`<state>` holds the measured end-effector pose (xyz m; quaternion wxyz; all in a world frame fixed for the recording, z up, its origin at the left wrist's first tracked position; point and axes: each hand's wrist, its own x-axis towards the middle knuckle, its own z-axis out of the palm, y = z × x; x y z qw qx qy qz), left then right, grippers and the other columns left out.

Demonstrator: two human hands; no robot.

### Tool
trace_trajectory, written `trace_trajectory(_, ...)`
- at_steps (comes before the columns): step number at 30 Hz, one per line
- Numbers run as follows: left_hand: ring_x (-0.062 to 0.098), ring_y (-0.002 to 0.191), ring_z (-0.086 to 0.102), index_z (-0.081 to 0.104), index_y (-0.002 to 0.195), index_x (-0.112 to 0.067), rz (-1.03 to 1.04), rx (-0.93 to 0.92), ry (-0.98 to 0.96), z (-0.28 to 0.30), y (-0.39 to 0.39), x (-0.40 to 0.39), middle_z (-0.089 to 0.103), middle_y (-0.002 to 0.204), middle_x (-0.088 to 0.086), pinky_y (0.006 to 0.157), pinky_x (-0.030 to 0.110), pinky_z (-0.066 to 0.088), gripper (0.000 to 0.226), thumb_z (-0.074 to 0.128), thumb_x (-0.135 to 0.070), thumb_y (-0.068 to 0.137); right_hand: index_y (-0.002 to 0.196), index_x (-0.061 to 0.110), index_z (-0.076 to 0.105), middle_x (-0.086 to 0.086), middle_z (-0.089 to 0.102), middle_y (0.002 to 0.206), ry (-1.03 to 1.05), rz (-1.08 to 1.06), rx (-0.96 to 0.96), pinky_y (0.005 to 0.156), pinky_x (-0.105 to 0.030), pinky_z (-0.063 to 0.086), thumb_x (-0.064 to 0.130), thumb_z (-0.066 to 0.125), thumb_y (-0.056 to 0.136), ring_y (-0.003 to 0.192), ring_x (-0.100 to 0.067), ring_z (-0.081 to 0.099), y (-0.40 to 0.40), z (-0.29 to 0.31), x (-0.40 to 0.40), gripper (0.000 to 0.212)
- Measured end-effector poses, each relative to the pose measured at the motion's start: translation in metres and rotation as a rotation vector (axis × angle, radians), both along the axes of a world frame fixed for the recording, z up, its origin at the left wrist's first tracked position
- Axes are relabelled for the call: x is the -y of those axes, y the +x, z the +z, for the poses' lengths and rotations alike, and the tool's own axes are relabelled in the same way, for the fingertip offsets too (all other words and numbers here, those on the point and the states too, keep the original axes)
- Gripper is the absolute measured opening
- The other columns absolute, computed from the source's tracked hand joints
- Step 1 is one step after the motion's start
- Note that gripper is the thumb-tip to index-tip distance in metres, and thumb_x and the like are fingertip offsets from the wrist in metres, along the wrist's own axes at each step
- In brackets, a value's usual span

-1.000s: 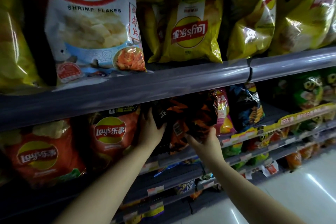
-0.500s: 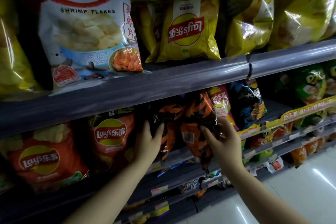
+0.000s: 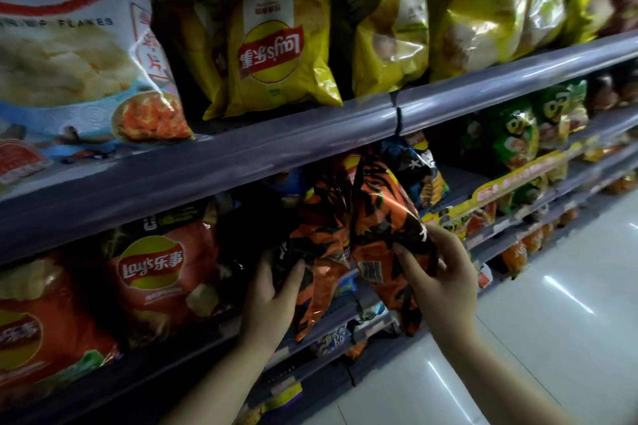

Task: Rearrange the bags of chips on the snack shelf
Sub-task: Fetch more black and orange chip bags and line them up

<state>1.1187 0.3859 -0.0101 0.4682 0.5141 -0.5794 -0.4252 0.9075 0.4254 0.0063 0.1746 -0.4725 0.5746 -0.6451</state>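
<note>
Two orange-and-black chip bags stick out of the middle shelf [image 3: 310,145], side by side. My left hand [image 3: 272,300] grips the left orange-and-black bag [image 3: 321,235] at its lower part. My right hand [image 3: 438,279] pinches the right orange-and-black bag [image 3: 379,217] near its barcode, with the bag's bottom hanging past the shelf edge. Red Lay's bags [image 3: 162,272] stand to the left on the same shelf. Yellow Lay's bags [image 3: 272,45] sit upside down on the shelf above.
A large white shrimp flakes bag [image 3: 76,55] fills the upper left. A dark blue snack bag [image 3: 421,166] stands behind the held bags, green bags [image 3: 518,128] further right. Lower shelves with small snacks run below. Glossy white floor [image 3: 518,338] lies at the right.
Both hands have drawn the two orange-and-black bags outward and lower from the middle shelf. My right hand shifted from under the bags to gripping the right bag's side.
</note>
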Motion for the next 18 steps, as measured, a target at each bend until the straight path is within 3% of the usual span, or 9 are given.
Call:
trace_trajectory(4,-0.017,0.107,0.050,0.049,0.121,-0.034,-0.015,-0.007,-0.036,0.005,-0.034,-0.007,0.057,0.118,-0.019,0.085,0.000,0.037,0.043,0.055,-0.042,0.079,0.117,0.019,0.063,0.004,0.064,0.108,0.045,-0.087,0.013,0.081,-0.010,0.050,0.012,0.076,0.077,0.102,-0.003,0.060,-0.032,-0.008,-0.011,0.043)
trace_trajectory(6,-0.020,0.103,0.050,0.049,0.120,-0.033,-0.028,-0.027,-0.050,0.011,-0.057,-0.012,0.056,0.116,-0.021,0.083,-0.001,0.036,0.037,0.054,-0.035,0.084,0.118,0.019,0.063,0.005,0.063,0.105,0.065,-0.118,-0.030,0.080,-0.010,0.048,0.015,0.076,0.077,0.099,-0.005,0.059,-0.051,-0.009,-0.016,0.043)
trace_trajectory(8,-0.021,0.099,0.051,0.049,0.115,-0.036,-0.048,-0.034,-0.057,0.017,-0.083,-0.017,0.057,0.112,-0.022,0.080,-0.002,0.036,0.030,0.054,-0.027,0.088,0.107,0.024,0.065,0.011,0.060,0.097,0.070,-0.152,-0.054,0.076,-0.007,0.044,0.019,0.075,0.078,0.093,-0.007,0.058,-0.072,-0.007,-0.020,0.031)
trace_trajectory(13,-0.017,0.101,0.053,0.053,0.113,-0.039,-0.071,-0.053,-0.069,0.023,-0.157,-0.022,0.060,0.110,-0.022,0.076,-0.002,0.038,0.028,0.057,-0.026,0.088,0.098,0.028,0.064,0.013,0.058,0.097,0.075,-0.194,-0.023,0.077,-0.003,0.042,0.017,0.076,0.077,0.093,0.011,0.054,-0.144,-0.005,-0.035,0.027)
trace_trajectory(16,-0.017,0.101,0.053,0.053,0.109,-0.043,-0.105,-0.068,-0.076,0.025,-0.213,-0.024,0.059,0.109,-0.023,0.077,-0.002,0.038,0.027,0.058,-0.027,0.088,0.105,0.026,0.067,0.009,0.065,0.107,0.110,-0.222,0.008,0.081,-0.010,0.046,0.022,0.075,0.078,0.098,0.002,0.058,-0.197,-0.007,-0.043,0.028)
trace_trajectory(18,-0.010,0.102,0.057,0.056,0.109,-0.039,-0.121,-0.083,-0.080,0.025,-0.253,-0.025,0.063,0.108,-0.019,0.078,0.002,0.041,0.025,0.059,-0.026,0.088,0.105,0.024,0.067,0.010,0.068,0.097,0.145,-0.252,0.036,0.069,-0.005,0.044,0.024,0.074,0.080,0.088,-0.001,0.061,-0.234,-0.007,-0.048,0.026)
